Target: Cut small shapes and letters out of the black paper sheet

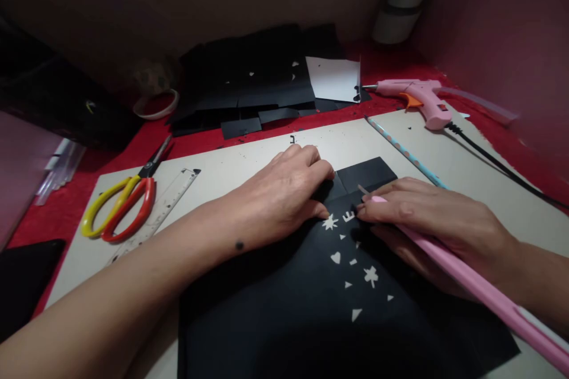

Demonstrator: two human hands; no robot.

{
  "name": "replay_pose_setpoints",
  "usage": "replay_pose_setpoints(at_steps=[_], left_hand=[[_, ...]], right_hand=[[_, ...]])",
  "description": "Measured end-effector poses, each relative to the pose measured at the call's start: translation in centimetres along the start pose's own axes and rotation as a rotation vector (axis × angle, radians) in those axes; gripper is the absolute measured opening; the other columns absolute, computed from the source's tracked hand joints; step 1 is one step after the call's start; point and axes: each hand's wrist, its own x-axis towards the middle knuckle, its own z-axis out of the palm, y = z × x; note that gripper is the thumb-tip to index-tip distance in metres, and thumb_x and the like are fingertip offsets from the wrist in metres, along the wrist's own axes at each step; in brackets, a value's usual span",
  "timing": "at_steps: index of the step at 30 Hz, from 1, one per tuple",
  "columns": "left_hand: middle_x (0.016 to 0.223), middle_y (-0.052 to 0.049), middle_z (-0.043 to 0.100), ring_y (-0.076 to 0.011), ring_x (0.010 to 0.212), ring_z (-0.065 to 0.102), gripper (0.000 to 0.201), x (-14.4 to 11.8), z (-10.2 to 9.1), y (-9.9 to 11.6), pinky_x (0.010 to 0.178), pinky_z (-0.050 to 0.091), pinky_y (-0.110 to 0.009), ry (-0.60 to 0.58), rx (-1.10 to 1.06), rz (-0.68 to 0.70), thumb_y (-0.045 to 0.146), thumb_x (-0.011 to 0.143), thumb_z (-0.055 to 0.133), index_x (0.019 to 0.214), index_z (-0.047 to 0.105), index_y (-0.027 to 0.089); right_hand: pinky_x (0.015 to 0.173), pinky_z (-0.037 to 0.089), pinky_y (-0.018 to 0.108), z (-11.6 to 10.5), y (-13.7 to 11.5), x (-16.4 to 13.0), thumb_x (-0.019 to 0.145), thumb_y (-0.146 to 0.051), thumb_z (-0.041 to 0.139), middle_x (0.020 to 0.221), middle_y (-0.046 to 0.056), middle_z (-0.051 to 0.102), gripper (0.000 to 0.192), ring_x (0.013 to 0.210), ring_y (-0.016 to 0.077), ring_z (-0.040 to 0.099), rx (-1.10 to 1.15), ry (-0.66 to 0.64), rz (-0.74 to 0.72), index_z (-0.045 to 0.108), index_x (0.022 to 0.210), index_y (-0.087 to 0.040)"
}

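Pressing flat on the black paper sheet (311,308), the left hand (284,195) lies palm down at the centre of the frame; its fingers are held close together and slightly curled, tips resting on the sheet's upper part just left of the cut-out shapes; it grips nothing. The right hand (427,219), right of centre, is closed around a pink craft knife (466,281); fingers pressed together along the handle, forefinger on top; the blade tip touches the sheet beside a small cut-out letter E (349,215), between the two hands; the handle runs off toward the lower right corner. The sheet fills the lower middle of the frame and lies on a pale cutting board (249,160); star, heart and triangle cut-outs (351,272) show pale through it below the fingertips.

At left on the board: scissors (122,201) with one yellow and one red handle, touching a clear ruler (160,213) just beside them. Upper middle: a pile of black paper pieces (249,86) on the red cloth (66,201), a white sheet (333,80) lying on its right edge. Upper right: a pink glue gun (418,98), black cord trailing right; a pale blue dotted pencil (402,151) lies diagonally between gun and right hand. A roll of tape (155,105) sits upper left; a white container (402,6) stands in the far upper right corner.
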Motion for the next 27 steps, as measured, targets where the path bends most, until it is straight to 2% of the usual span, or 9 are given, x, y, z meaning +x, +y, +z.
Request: replay_pose_setpoints(at_steps=[5,7,9,11,14,17,20,24,27], left_hand=[[0.127,-0.012,0.061,-0.0294,0.123,0.052,0.043,0.4,0.0,-0.5,0.103,0.047,-0.042,-0.02,-0.043,0.016,0.025,0.092,0.082,0.13,0.064,0.015],[0.129,-0.012,0.061,-0.0294,0.126,0.052,0.046,0.5,0.0,-0.7,0.106,0.046,-0.042,-0.022,-0.05,0.033,0.026,0.09,0.085,0.131,0.064,0.016],[0.131,-0.012,0.061,-0.0297,0.128,0.051,0.049,0.6,0.1,-0.9,0.108,0.045,-0.042,-0.02,-0.058,0.046,0.029,0.089,0.087,0.131,0.064,0.017],[0.132,-0.013,0.061,-0.03,0.129,0.052,0.051,0.7,0.1,-1.1,0.109,0.044,-0.042,-0.018,-0.067,0.055,0.031,0.089,0.087,0.132,0.064,0.016],[0.132,-0.013,0.062,-0.0298,0.127,0.053,0.054,0.9,0.1,-1.2,0.108,0.044,-0.041,-0.02,-0.077,0.071,0.031,0.088,0.088,0.134,0.064,0.015],[0.131,-0.013,0.062,-0.0293,0.125,0.054,0.056,0.9,0.1,-1.2,0.106,0.043,-0.039,-0.022,-0.083,0.092,0.035,0.087,0.088,0.134,0.064,0.014],[0.131,-0.014,0.061,-0.0294,0.124,0.053,0.056,1.0,0.2,-1.4,0.106,0.041,-0.039,-0.018,-0.086,0.108,0.035,0.087,0.088,0.133,0.065,0.013],[0.134,-0.013,0.061,-0.0294,0.123,0.053,0.055,1.0,0.4,-1.6,0.107,0.04,-0.041,-0.006,-0.096,0.124,0.036,0.086,0.089,0.132,0.065,0.017],[0.135,-0.012,0.062,-0.03,0.126,0.053,0.054,1.1,0.5,-1.6,0.109,0.04,-0.042,0.005,-0.111,0.13,0.035,0.086,0.089,0.132,0.066,0.019]], right_hand=[[0.089,0.064,0.037,0.2,0.1,-0.2,0.096,-0.006,0.066,0.107,0.009,0.082,0.03,0.106,0.0219,0.077,0.025,-0.065,-0.081,0.065,0.122,-0.02],[0.086,0.062,0.038,0.4,0.0,-0.2,0.095,-0.006,0.067,0.106,0.01,0.082,0.025,0.101,0.0213,0.076,0.007,-0.098,-0.119,0.067,0.117,-0.018],[0.083,0.061,0.037,0.6,-0.2,-0.2,0.094,-0.004,0.066,0.104,0.011,0.082,0.025,0.096,0.0202,0.075,0.004,-0.064,-0.131,0.068,0.116,-0.015],[0.085,0.061,0.036,0.7,-0.5,-0.2,0.094,-0.004,0.066,0.106,0.012,0.082,0.026,0.099,0.0202,0.076,0.011,-0.039,-0.137,0.068,0.117,-0.015],[0.09,0.061,0.04,0.6,-1.0,-0.6,0.096,-0.008,0.066,0.108,0.012,0.082,0.024,0.113,0.0251,0.075,-0.056,-0.15,-0.171,0.069,0.118,-0.015],[0.089,0.059,0.044,0.4,-1.7,-1.1,0.097,-0.008,0.063,0.108,0.014,0.082,0.021,0.115,0.0289,0.075,-0.129,-0.225,-0.197,0.07,0.116,-0.014],[0.088,0.06,0.044,0.3,-2.3,-1.4,0.097,-0.008,0.062,0.11,0.014,0.082,0.022,0.113,0.0281,0.075,-0.14,-0.209,-0.208,0.071,0.116,-0.012],[0.087,0.06,0.044,0.4,-2.3,-1.4,0.094,-0.009,0.067,0.114,0.016,0.083,0.025,0.116,0.0295,0.075,-0.188,-0.16,-0.195,0.07,0.119,-0.011],[0.084,0.06,0.043,0.4,-2.0,-1.0,0.095,-0.007,0.065,0.109,0.015,0.083,0.022,0.115,0.0304,0.076,-0.177,-0.189,-0.166,0.069,0.116,-0.013]])
